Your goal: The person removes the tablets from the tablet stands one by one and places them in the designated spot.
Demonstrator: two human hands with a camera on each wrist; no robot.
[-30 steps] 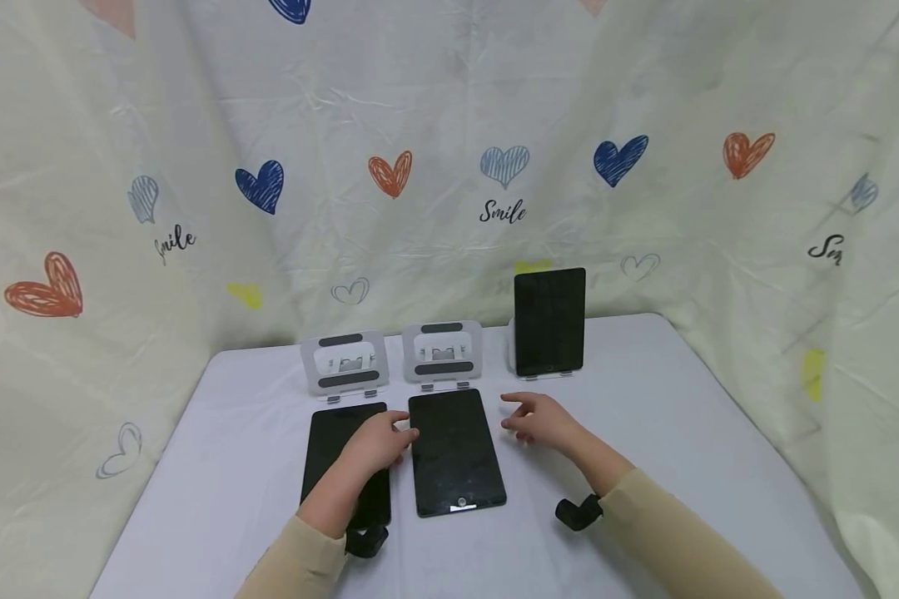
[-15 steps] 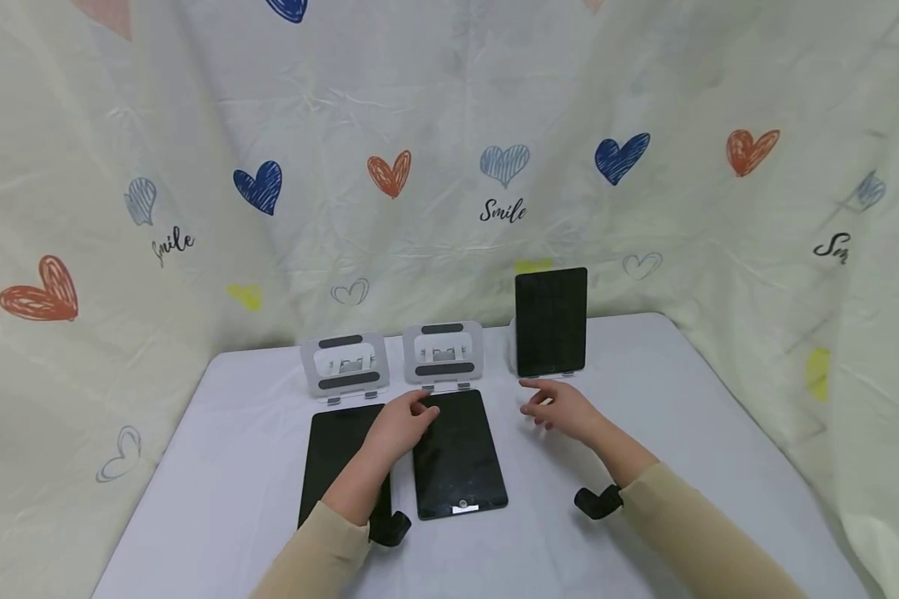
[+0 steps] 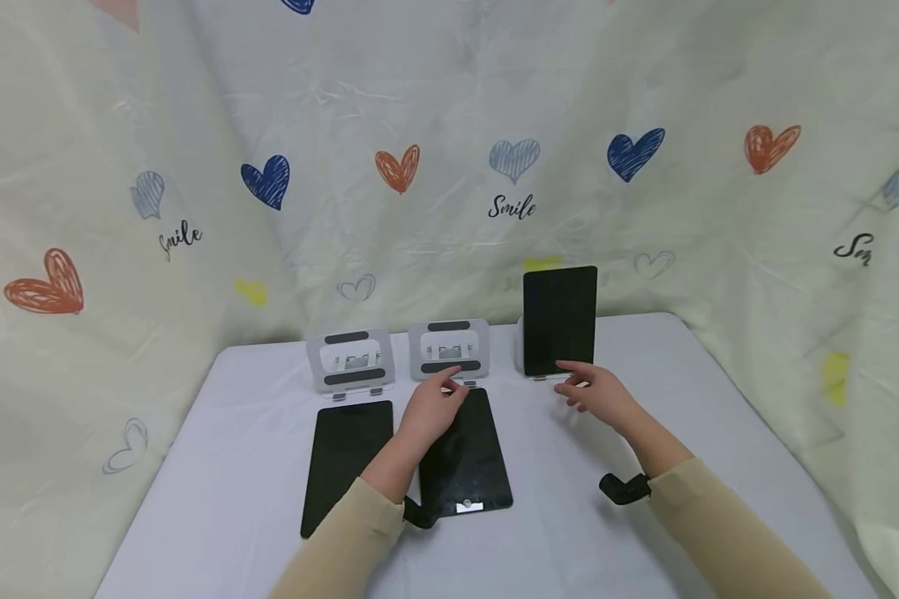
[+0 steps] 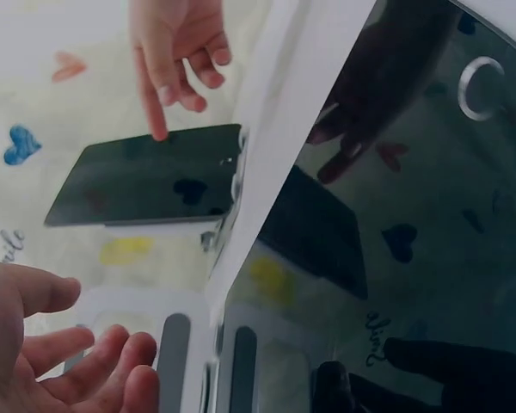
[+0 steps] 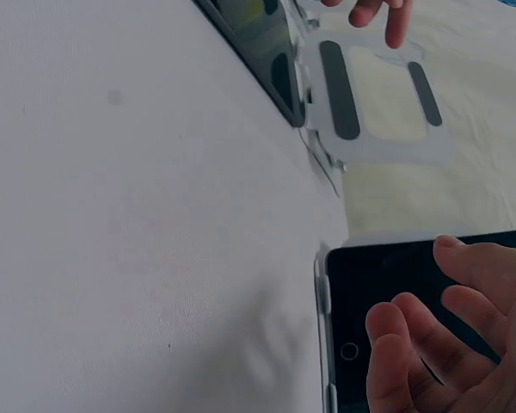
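Observation:
Three black tablets are in the head view. One tablet (image 3: 559, 316) stands propped up on the right-hand stand, and two lie flat: a middle tablet (image 3: 474, 466) and a left tablet (image 3: 345, 457). My left hand (image 3: 429, 409) hovers over the top of the middle tablet, fingers reaching toward the middle stand (image 3: 449, 366) and holding nothing. Loosely bent fingers of my right hand (image 3: 603, 395) are just before the lower edge of the upright tablet (image 5: 370, 275); in the right wrist view they overlap its screen, and contact cannot be told. The left forearm hides part of the middle tablet.
Beside the middle stand is another grey-white tablet stand (image 3: 350, 378) with dark pads, also without a tablet. The white table (image 3: 195, 491) ends at a cream curtain (image 3: 449, 241) printed with hearts. Black cameras sit at both wrists.
Both hands have moved forward and right. The left hand went from between the flat tablets to the middle stand; the right came up to the upright tablet. The tablets keep their places.

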